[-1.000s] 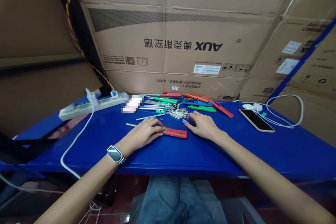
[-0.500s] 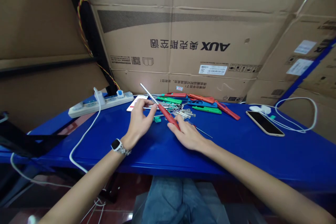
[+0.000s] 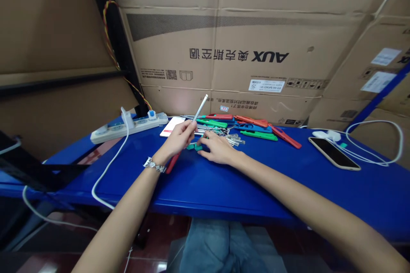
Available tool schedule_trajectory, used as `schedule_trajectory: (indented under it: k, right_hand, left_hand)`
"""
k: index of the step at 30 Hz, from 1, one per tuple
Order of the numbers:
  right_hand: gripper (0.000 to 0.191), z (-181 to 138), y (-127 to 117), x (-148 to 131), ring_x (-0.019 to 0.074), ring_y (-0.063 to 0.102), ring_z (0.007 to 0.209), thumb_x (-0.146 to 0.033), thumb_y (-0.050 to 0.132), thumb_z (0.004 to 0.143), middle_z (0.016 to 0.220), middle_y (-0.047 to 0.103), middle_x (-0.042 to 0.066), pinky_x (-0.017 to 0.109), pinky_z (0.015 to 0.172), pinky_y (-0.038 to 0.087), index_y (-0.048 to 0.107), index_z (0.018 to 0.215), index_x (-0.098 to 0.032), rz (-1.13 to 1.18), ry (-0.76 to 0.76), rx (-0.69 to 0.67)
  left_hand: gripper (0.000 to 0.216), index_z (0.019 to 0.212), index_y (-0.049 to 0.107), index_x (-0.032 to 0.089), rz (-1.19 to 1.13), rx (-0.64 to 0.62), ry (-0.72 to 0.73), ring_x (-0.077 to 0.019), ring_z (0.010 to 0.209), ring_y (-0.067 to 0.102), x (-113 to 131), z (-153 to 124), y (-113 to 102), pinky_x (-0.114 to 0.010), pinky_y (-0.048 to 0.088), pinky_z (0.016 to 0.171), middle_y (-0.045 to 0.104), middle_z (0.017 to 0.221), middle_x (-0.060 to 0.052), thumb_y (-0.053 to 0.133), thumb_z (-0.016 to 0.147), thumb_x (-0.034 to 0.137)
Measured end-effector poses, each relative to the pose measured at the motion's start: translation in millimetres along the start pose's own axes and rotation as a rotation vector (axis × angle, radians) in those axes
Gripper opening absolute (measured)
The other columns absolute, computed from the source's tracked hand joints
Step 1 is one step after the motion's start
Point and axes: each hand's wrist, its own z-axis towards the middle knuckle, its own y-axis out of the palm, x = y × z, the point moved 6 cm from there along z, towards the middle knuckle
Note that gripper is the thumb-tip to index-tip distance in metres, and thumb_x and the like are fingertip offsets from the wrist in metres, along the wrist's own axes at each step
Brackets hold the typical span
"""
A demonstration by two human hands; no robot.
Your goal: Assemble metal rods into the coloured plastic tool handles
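Observation:
My left hand (image 3: pixel 180 138) is closed around a red-handled lighter (image 3: pixel 173 162). Its silver tube (image 3: pixel 201 106) slants up and to the right above the fist, and the red handle comes out below. My right hand (image 3: pixel 219 148) is low over the table, thumb and fingers apart, at some small green plastic pieces (image 3: pixel 194 146). Whether the fingertips touch a piece is unclear. Behind the hands lies a pile of thin metal rods and clear parts (image 3: pixel 235 139), partly hidden by the right hand.
Red (image 3: pixel 286 136), green (image 3: pixel 259 135) and blue plastic handles (image 3: pixel 251 127) lie along the back. A white card (image 3: pixel 173 126) and power strip (image 3: pixel 137 127) are at left. A phone (image 3: pixel 335 153) and white cable (image 3: pixel 373 160) lie at right. A cardboard wall (image 3: pixel 237 30) stands behind.
The right hand has let go of the red handle and moved to the green pieces. The left hand now holds the lighter, its tube swung from leaning left to leaning right.

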Motion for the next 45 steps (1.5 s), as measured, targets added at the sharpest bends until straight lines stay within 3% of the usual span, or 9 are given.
schedule_trajectory:
  k: [4,7,11,13,17,21,26,31,45]
  right_hand:
    - [0.016,8.7,9.4,1.0,0.025,0.057,0.103,-0.031,0.067,0.088,0.106,0.06,0.011,0.037,0.088,0.045,0.067,0.096,-0.017,0.041,-0.078,0.03]
    - [0.013,2.1,2.3,8.1,0.0245,0.06,0.1,-0.029,0.068,0.088,0.1,0.065,0.01,0.04,0.09,0.046,0.063,0.089,-0.017,0.178,-0.065,0.122]
    - [0.025,-20.5,-16.2,45.8,0.0161,0.062,0.067,-0.044,0.062,0.089,0.075,0.067,0.002,0.031,0.067,0.049,0.057,0.088,-0.02,0.768,0.216,0.3]
    - [0.038,-37.3,-22.9,68.7,0.0118,0.054,0.052,-0.056,0.067,0.08,0.063,0.061,-0.003,0.025,0.052,0.042,0.056,0.086,-0.02,1.074,0.395,0.428]
    - [0.049,-68.2,-32.3,94.7,0.0068,0.042,0.046,-0.06,0.078,0.064,0.055,0.045,-0.008,0.02,0.043,0.031,0.061,0.081,-0.018,1.373,0.562,0.649]
    - [0.046,-79.5,-37.5,96.7,0.0075,0.042,0.047,-0.06,0.073,0.068,0.056,0.047,-0.006,0.021,0.044,0.032,0.066,0.084,-0.018,1.284,0.56,0.696]
    - [0.04,-77.7,-42.6,91.5,0.0093,0.045,0.051,-0.057,0.071,0.07,0.061,0.052,-0.004,0.022,0.044,0.034,0.063,0.084,-0.02,1.08,0.503,0.716]
    - [0.045,-76.2,-41.4,92.0,0.0104,0.049,0.051,-0.059,0.075,0.065,0.063,0.06,-0.002,0.022,0.044,0.037,0.055,0.078,-0.021,1.127,0.502,0.681]
    - [0.042,-70.1,-48.2,74.3,0.0115,0.054,0.057,-0.056,0.079,0.068,0.066,0.059,-0.003,0.027,0.054,0.048,0.065,0.082,-0.02,1.154,0.294,0.541]
  left_hand:
    - [0.027,0.082,0.051,0.018,0.343,0.004,0.167,-0.0098,0.053,0.041,7.1,-4.6,2.6,-0.02,0.032,0.051,0.044,0.061,0.006,0.057,0.089,0.044]
    - [0.02,0.083,0.053,0.018,0.484,-0.027,0.224,-0.0114,0.058,0.044,6.0,-6.7,6.3,-0.022,0.034,0.056,0.047,0.064,0.005,0.057,0.091,0.036]
    - [0.027,0.082,0.059,0.017,0.603,-0.077,0.253,-0.0123,0.058,0.044,7.2,-10.9,12.6,-0.024,0.031,0.057,0.048,0.064,0.003,0.051,0.096,0.038]
    - [0.031,0.091,0.065,0.017,0.657,-0.126,0.266,-0.0135,0.06,0.047,10.3,-14.6,19.3,-0.025,0.031,0.058,0.055,0.067,0.001,0.047,0.099,0.041]
    - [0.037,0.097,0.068,0.02,0.807,-0.202,0.249,-0.0155,0.06,0.053,12.0,-21.1,33.3,-0.026,0.03,0.059,0.061,0.069,-0.001,0.04,0.102,0.044]
    - [0.038,0.097,0.065,0.022,0.929,-0.297,0.238,-0.0176,0.059,0.056,7.3,-24.1,45.4,-0.027,0.029,0.058,0.063,0.07,-0.002,0.035,0.104,0.045]
    - [0.038,0.091,0.055,0.02,1.081,-0.299,0.188,-0.0212,0.061,0.06,5.1,-23.9,47.9,-0.028,0.028,0.056,0.063,0.07,-0.003,0.029,0.105,0.044]
    - [0.037,0.09,0.052,0.021,1.176,-0.307,0.151,-0.0235,0.061,0.063,7.5,-25.3,50.4,-0.029,0.028,0.053,0.063,0.067,-0.003,0.031,0.103,0.047]
    - [0.042,0.097,0.057,0.018,1.264,-0.354,0.189,-0.0287,0.068,0.068,6.1,-30.0,59.9,-0.032,0.041,0.058,0.069,0.076,-0.01,0.023,0.105,0.042]
